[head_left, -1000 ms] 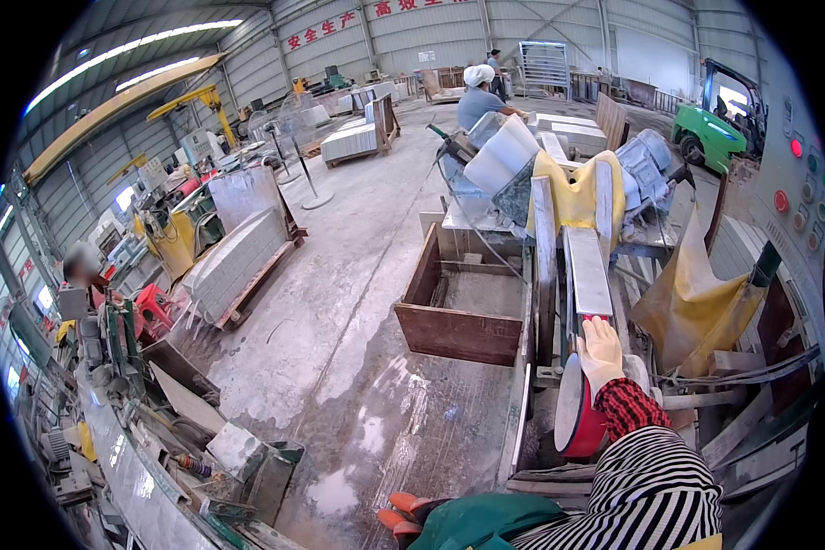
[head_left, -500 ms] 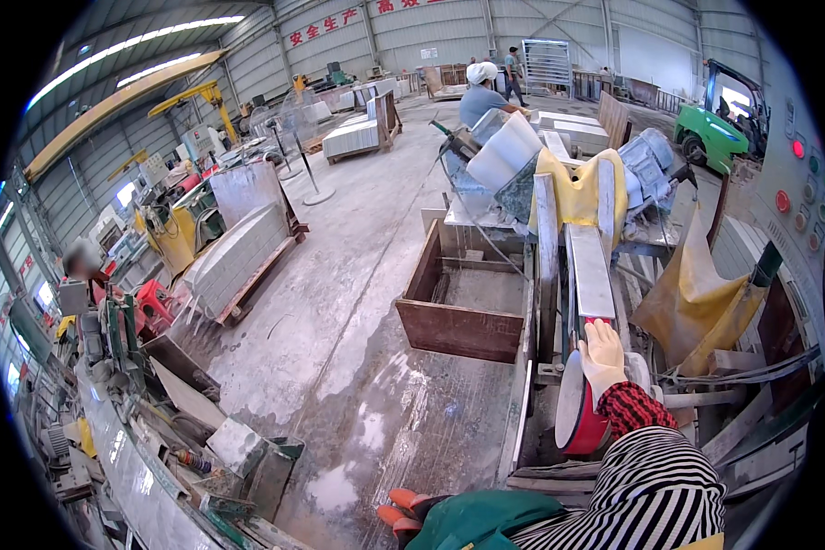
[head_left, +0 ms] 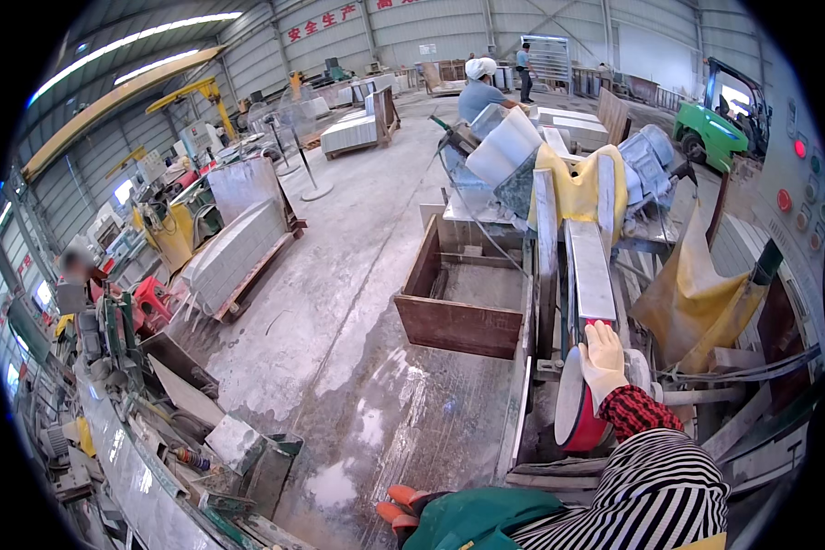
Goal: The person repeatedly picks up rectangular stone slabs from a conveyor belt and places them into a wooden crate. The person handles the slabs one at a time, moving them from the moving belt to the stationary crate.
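Note:
My right hand (head_left: 601,362), in a cream glove, reaches forward with its fingers stretched out and close together. Its fingertips touch the near end of a long pale stone strip (head_left: 592,275), where a bit of red shows. The strip lies on the narrow bed of a machine and runs away from me toward a yellow cover (head_left: 577,188). Just below the hand is a round roller end (head_left: 577,403) with a red rim. A striped sleeve with a red-and-black checked cuff covers my right arm. My left hand is out of view.
Left of the machine stands a brown open-topped bin (head_left: 458,325) on wet floor. A control panel (head_left: 802,183) with lit buttons rises at right, near a hanging yellow sheet (head_left: 697,284). Beyond are a person in a white head covering (head_left: 481,92), stacked slabs (head_left: 238,257) and a green forklift (head_left: 720,128).
My right hand stays at the strip's near end, and the strip shows little visible movement. A standing person in the far background has shifted slightly to the right.

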Tool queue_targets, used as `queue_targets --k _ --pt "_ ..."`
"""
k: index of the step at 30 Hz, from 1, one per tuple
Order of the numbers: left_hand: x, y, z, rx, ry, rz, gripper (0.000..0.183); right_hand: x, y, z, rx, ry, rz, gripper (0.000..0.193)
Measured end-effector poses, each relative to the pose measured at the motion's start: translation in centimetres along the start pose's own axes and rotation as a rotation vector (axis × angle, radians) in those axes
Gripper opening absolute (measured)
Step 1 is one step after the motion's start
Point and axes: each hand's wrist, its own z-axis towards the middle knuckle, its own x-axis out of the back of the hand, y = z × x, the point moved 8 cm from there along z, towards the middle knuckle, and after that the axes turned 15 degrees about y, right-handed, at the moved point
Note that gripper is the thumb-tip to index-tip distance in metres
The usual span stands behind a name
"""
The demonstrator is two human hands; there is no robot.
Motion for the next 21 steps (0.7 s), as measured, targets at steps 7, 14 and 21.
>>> queue_targets --k 7,14,21 --pt "-0.5 -0.7 -0.3 -0.002 0.029 -0.018 0.054 0.2 -0.4 -0.3 -0.011 -0.034 0.003 0.040" --pt "0.0 -0.5 -0.3 -0.008 0.080 -0.064 0.049 0.8 -0.7 -0.7 -0.033 -0.039 0.009 0.043" --pt "1.3 0.8 0.0 0.007 0.097 -0.125 0.043 1.1 -0.9 -1.3 -0.033 -0.056 -0.002 0.042"
